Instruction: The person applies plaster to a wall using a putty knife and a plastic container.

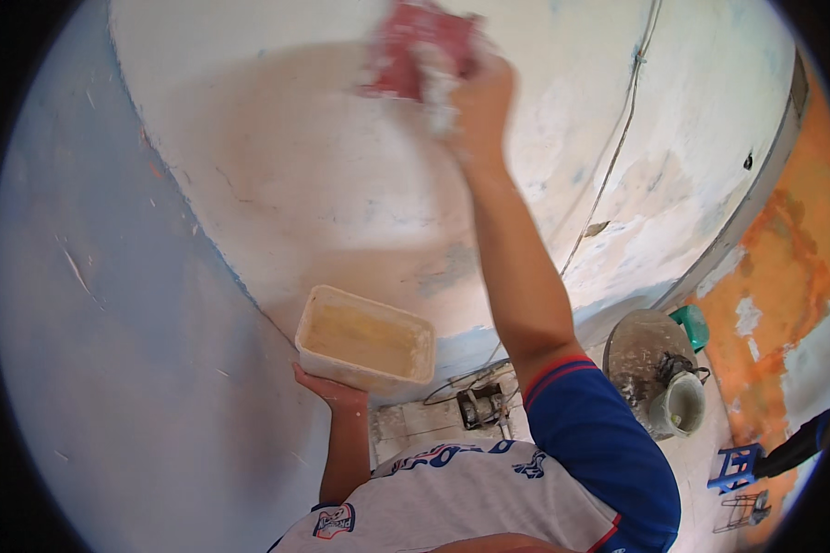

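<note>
My right hand is raised against the whitish wall, closed on a red rag smeared with white. Motion blurs both the hand and the rag, so the rag's exact edges are hard to make out. Lower down, my left hand supports a rectangular cream plastic tub from beneath, its fingers mostly hidden under the base. The tub tilts toward me and shows a shallow, pale yellowish layer inside. Its outside is stained with whitish residue.
A blue-grey wall meets the patchy whitish wall at my left. A cable runs down the whitish wall. On the floor at right are a round dusty board, a grey bucket and a blue stool, beside someone's dark-clothed limb.
</note>
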The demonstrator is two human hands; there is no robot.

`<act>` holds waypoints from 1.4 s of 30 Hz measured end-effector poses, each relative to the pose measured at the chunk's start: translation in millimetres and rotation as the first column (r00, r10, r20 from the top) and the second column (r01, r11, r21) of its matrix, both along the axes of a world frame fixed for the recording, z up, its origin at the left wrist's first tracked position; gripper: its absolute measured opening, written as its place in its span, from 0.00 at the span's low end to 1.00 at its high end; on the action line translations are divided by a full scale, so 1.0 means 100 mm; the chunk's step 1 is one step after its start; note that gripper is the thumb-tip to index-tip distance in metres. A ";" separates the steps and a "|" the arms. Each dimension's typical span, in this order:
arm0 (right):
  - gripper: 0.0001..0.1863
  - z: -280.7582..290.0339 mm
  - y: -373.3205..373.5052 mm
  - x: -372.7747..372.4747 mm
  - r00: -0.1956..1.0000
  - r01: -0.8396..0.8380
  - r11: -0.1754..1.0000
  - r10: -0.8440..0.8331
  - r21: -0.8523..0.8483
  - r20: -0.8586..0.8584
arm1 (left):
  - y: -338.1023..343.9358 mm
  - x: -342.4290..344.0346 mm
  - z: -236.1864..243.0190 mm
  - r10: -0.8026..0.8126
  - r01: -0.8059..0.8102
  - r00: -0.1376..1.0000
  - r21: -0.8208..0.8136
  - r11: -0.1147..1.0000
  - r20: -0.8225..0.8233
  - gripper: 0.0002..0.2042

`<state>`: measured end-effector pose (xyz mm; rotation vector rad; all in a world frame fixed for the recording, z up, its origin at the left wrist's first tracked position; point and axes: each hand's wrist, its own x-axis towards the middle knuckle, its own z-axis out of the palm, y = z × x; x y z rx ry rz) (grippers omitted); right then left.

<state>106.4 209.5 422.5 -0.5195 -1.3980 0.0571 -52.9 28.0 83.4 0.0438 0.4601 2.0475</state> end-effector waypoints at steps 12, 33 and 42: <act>0.14 0.04 -0.37 0.38 0.962 -0.268 0.957 0.273 -0.109 0.027 | -0.15 0.42 -0.03 0.062 -0.056 0.996 0.091 0.994 -0.059 0.37; 0.14 -0.47 0.20 1.86 0.963 -0.143 0.974 0.096 -0.174 -0.251 | -0.34 1.66 0.20 0.237 -0.235 0.966 0.027 0.972 -0.100 0.40; 0.14 -0.14 -0.09 1.38 0.995 -0.103 0.992 0.104 0.073 -0.012 | -0.73 2.01 -0.08 0.355 -0.355 0.926 0.027 0.935 -0.125 0.38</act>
